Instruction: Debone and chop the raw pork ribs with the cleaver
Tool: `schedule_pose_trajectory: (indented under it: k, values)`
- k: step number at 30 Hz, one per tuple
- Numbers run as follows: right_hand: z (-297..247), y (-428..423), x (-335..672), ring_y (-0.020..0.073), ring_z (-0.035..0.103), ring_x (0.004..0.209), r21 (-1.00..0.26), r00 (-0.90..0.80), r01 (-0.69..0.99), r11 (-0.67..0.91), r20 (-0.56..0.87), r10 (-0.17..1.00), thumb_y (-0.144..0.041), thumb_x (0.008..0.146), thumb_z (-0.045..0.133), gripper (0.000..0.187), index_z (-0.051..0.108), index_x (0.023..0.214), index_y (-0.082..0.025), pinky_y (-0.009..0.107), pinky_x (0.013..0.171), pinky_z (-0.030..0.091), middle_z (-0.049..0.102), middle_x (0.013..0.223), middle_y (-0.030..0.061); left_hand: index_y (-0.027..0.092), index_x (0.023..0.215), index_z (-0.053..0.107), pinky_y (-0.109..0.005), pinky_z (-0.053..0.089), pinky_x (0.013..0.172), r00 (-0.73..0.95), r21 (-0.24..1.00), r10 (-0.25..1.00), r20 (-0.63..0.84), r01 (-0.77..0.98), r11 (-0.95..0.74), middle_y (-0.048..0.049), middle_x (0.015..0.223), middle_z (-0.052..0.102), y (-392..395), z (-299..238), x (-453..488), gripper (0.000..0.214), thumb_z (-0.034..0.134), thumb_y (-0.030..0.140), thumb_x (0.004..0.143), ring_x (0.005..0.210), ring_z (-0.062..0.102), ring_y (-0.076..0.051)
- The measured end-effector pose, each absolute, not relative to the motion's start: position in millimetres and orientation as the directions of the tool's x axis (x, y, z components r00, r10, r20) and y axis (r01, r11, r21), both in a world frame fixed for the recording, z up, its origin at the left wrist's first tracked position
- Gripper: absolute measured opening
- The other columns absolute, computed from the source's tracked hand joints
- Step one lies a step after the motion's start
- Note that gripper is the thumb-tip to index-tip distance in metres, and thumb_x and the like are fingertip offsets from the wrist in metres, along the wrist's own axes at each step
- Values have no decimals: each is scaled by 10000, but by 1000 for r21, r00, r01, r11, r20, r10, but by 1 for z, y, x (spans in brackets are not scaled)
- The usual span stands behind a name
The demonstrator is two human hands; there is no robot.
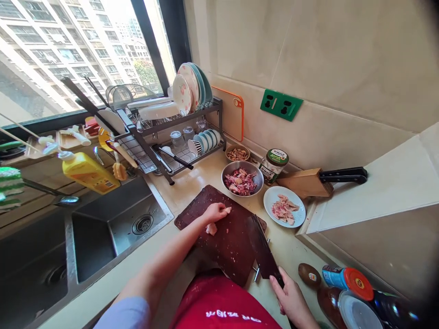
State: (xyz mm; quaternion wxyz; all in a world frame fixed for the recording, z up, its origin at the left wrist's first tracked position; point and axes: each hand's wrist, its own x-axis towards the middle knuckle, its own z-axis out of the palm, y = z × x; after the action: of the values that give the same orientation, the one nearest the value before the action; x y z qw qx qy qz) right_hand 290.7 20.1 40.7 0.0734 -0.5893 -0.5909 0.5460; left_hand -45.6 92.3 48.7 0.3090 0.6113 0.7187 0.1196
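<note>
A dark red cutting board (229, 246) lies on the counter in front of me. My left hand (215, 213) rests on it with fingers curled, pinching a small pale piece of meat (211, 229). My right hand (291, 299) grips the handle of a dark cleaver (262, 249), whose blade lies low over the board's right side. Behind the board stands a metal bowl of chopped red meat (242, 181). To its right is a white plate of pale meat slices (284, 211).
A double sink (103, 228) lies to the left, with a yellow soap bottle (89, 172) at its edge. A dish rack (171, 132) with plates and cups stands behind. A knife block (308, 183), jar (274, 164) and small bowl (238, 154) line the wall. Bottles (346, 292) crowd the near right.
</note>
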Motion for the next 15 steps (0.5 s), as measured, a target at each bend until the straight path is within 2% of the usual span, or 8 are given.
schedule_pose_trajectory:
  k: [3,5,8,10,12,15]
  values:
    - [29,14,291,112,352,252,-731,-280,609,-309,-562,779,-573,749,360,705,374,1237,-64,193,285,269,313,306,-125,123,865,604,-228,403,562,-81,700,917,-390,621,352,-46,693,615,91,56,-45,473,309,491,840,642,570,-150]
    - [25,12,289,117,359,259,-732,-269,624,-275,-531,804,-568,763,345,679,405,1212,-63,202,292,280,335,314,-115,130,848,613,-229,399,574,-154,719,919,-364,581,382,-45,704,620,85,58,-36,448,372,506,812,661,569,-156]
    - [29,17,282,140,477,351,-741,-283,651,-164,-438,854,-555,780,361,601,488,1145,-95,219,362,356,493,405,-49,171,870,618,-251,402,651,-238,551,941,-241,764,334,-60,828,630,70,52,-14,304,510,430,756,758,576,-185]
    - [38,25,274,165,583,509,-745,-326,666,-44,-344,881,-542,795,377,509,550,1059,-143,224,463,420,613,563,15,185,914,606,-268,405,694,-247,440,950,-190,844,307,-72,888,617,57,47,-2,259,514,375,765,811,575,-196]
    - [54,35,261,183,625,650,-714,-402,693,105,-260,878,-511,827,355,432,565,1001,-175,232,559,448,660,708,49,182,941,591,-283,408,731,-260,399,957,-132,869,291,-80,905,606,43,45,1,246,479,347,796,846,568,-202]
    - [84,49,238,193,634,704,-622,-528,709,333,-154,835,-431,883,284,375,538,1008,-184,251,606,455,663,766,60,177,946,579,-293,408,762,-316,420,947,-57,853,310,-80,905,602,21,46,-10,227,460,321,817,863,561,-198]
